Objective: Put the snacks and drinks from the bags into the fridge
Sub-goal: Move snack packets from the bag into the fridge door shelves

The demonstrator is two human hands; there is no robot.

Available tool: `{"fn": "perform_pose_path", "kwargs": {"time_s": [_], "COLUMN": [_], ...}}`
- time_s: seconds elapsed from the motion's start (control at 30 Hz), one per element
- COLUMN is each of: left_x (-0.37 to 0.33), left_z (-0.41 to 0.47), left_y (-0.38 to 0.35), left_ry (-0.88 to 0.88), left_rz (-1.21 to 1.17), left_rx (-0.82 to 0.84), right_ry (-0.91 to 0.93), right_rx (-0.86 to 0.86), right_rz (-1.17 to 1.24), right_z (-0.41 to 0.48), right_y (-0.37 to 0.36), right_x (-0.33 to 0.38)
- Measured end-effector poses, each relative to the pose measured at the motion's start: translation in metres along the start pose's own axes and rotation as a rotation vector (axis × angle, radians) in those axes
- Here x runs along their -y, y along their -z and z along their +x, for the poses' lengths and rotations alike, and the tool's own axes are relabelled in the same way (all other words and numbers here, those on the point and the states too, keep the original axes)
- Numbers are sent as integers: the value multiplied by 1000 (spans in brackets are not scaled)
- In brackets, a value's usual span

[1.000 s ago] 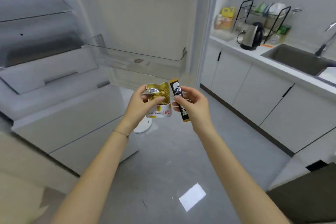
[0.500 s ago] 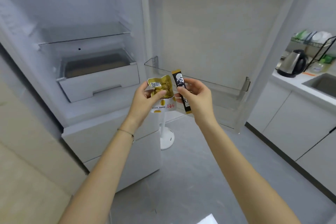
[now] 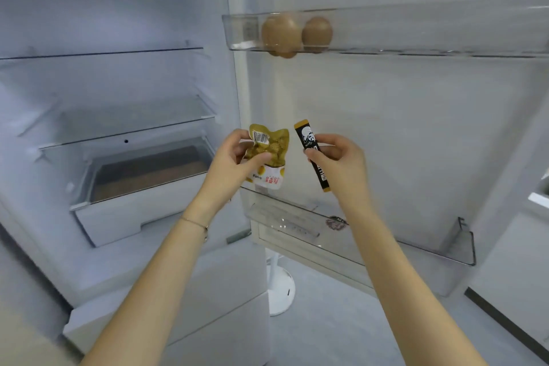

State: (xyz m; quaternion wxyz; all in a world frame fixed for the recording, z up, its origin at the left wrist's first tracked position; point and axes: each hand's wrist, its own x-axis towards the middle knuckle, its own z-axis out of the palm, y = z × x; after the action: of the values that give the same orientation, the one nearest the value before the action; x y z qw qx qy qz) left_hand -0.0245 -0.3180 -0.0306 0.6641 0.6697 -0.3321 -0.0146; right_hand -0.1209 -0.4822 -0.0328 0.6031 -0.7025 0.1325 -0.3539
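A yellow-and-white snack pouch [image 3: 274, 147] sits upright in the left hand [image 3: 231, 169], thumb pressed across its front and fingers curled behind. Just beside it, not touching, a slim black-and-orange stick packet [image 3: 306, 136] is pinched between the thumb and fingers of the right hand [image 3: 341, 166]. Both are held in front of the open fridge [image 3: 118, 9], above the lower door shelf [image 3: 463, 246]. Two eggs [image 3: 280, 33] rest in the upper door shelf [image 3: 430, 30]. A drawer [image 3: 124, 214] sits under a glass shelf [image 3: 133, 131].
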Motion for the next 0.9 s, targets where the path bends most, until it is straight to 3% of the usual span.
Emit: {"fn": "perform_pose_path", "kwargs": {"time_s": [0.13, 0.37, 0.5, 0.77, 0.9], "left_x": [11, 31, 53, 81, 84], "left_z": [33, 82, 96, 103, 101], "left_y": [4, 4, -5, -11, -12], "left_ry": [-21, -3, 28, -24, -86], "left_rz": [169, 492, 625, 701, 721], "left_rx": [193, 736, 1028, 1233, 1250], "right_ry": [-29, -192, -257, -361, -460], "right_rx": [14, 334, 419, 558, 572], "right_rz": [-239, -760, -848, -962, -875], "right_z": [16, 26, 19, 11, 11], "right_y": [14, 35, 27, 2, -1], "right_x": [-7, -17, -26, -33, -37]}}
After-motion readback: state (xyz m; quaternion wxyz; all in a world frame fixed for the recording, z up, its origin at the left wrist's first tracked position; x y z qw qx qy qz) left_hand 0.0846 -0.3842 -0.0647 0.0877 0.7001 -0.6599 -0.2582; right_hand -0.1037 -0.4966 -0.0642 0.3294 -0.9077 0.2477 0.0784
